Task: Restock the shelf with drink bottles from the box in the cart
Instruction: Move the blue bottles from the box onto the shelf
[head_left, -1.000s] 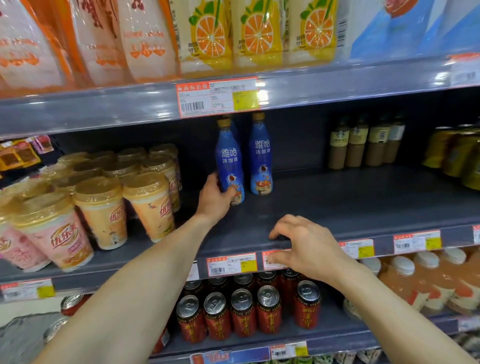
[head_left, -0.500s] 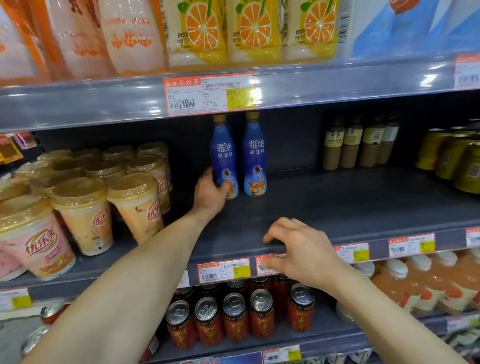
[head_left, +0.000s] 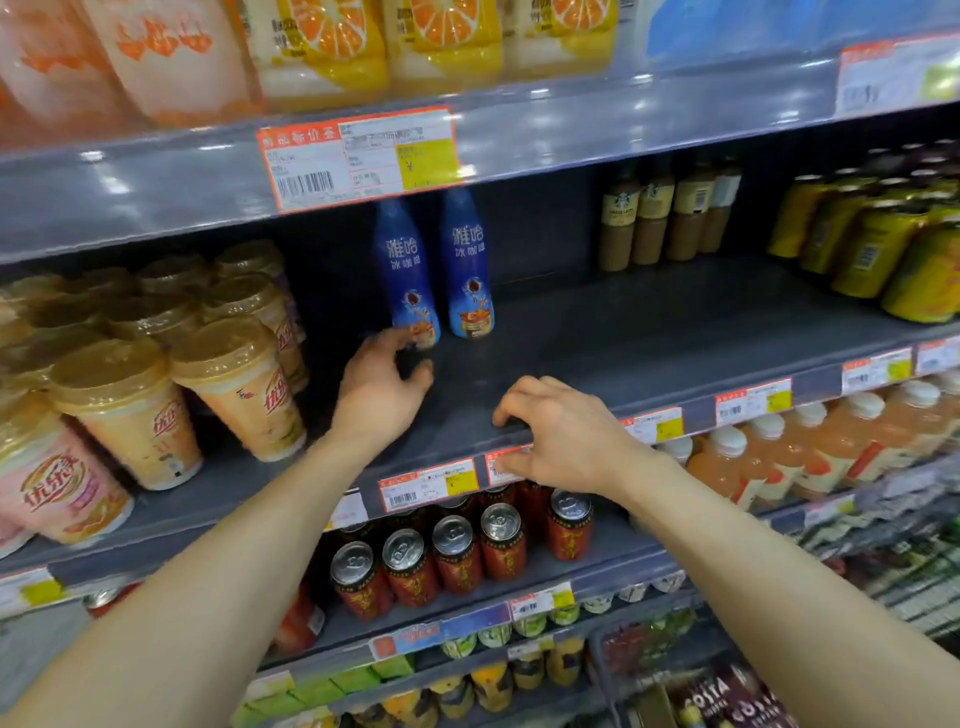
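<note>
Two blue drink bottles stand side by side at the back of the middle shelf (head_left: 649, 332), the left bottle (head_left: 408, 270) and the right bottle (head_left: 467, 270). My left hand (head_left: 379, 389) sits just in front of the left bottle's base. Its fingers are loosely curved and its fingertips are close to the bottle's foot, but they do not hold it. My right hand (head_left: 566, 441) holds the shelf's front edge, with bent fingers on top and the thumb against the price rail. The cart and the box are out of view.
Milk-tea cups (head_left: 239, 384) crowd the shelf to the left of the bottles. Brown coffee bottles (head_left: 665, 218) and yellow cans (head_left: 883, 249) stand at the right. Red cans (head_left: 457, 556) fill the shelf below, beside orange juice bottles (head_left: 769, 457). Orange-printed packs (head_left: 441, 41) line the top shelf.
My left hand has let go of the left blue bottle's base and drawn back a little toward me. My right hand stays on the shelf edge. The view has moved closer.
</note>
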